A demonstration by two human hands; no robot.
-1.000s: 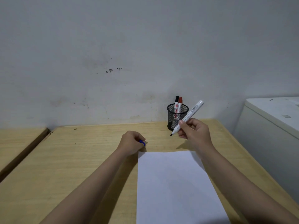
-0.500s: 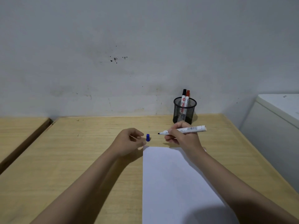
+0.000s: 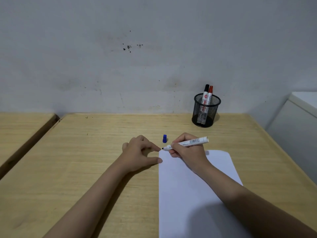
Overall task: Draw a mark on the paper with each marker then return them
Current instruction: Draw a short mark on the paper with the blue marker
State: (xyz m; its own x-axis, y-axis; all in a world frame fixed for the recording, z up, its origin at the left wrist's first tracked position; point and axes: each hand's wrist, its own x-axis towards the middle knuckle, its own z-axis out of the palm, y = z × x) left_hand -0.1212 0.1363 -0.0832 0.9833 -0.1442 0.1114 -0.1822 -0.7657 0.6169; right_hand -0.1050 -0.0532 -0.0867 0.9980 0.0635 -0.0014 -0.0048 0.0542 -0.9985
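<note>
Head view: uncapped marker [image 3: 186,143] gripped in my right hand [image 3: 187,152], tip right at the paper [image 3: 193,186] corner.
My left hand [image 3: 139,153] holds nothing, fingers loosely spread, pinning the sheet's edge. Starting this close to the corner, I could ink the surface [image 3: 85,160]. The blue cap [image 3: 164,138] stands loose just beyond and may roll off. Two markers wait in the mesh cup [image 3: 206,110].
</note>
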